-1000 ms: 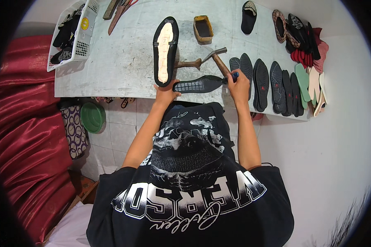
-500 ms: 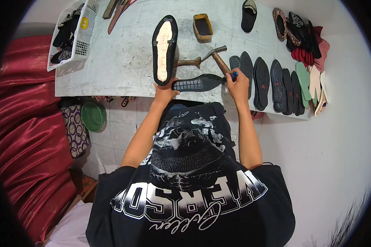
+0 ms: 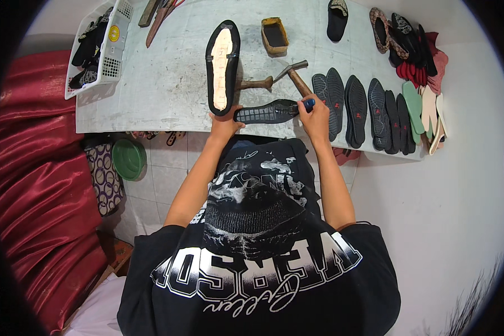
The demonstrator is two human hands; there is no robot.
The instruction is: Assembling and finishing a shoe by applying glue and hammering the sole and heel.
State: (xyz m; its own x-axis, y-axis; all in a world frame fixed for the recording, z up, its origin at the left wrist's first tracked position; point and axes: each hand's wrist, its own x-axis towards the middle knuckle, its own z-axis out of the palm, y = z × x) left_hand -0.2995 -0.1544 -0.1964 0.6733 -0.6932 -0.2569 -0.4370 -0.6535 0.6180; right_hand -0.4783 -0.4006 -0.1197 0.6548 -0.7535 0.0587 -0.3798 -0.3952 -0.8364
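Note:
My left hand (image 3: pixel 224 126) grips the left end of a black shoe sole (image 3: pixel 263 113) with a grid-patterned middle, near the table's front edge. My right hand (image 3: pixel 315 117) is closed around a small blue-handled tool (image 3: pixel 308 105), its dark tip at the sole's right end; the kind of tip is too small to make out. Just beyond my left hand lies a long black shoe piece (image 3: pixel 222 67) with a cream strip down its middle. A wooden-handled hammer (image 3: pixel 299 82) lies beyond my right hand, beside another wooden handle (image 3: pixel 255 84).
A yellowish square tin (image 3: pixel 286 38) stands farther back. Several black soles (image 3: pixel 355 112) line the right side, with green and cream insoles (image 3: pixel 413 109) past them. At the far left is a white basket (image 3: pixel 103 67) of dark shoes; scissors (image 3: pixel 158 28) lie near it.
My right hand has moved left with the blue-handled tool, bringing its tip over the sole's right end. My left hand stays at the other end.

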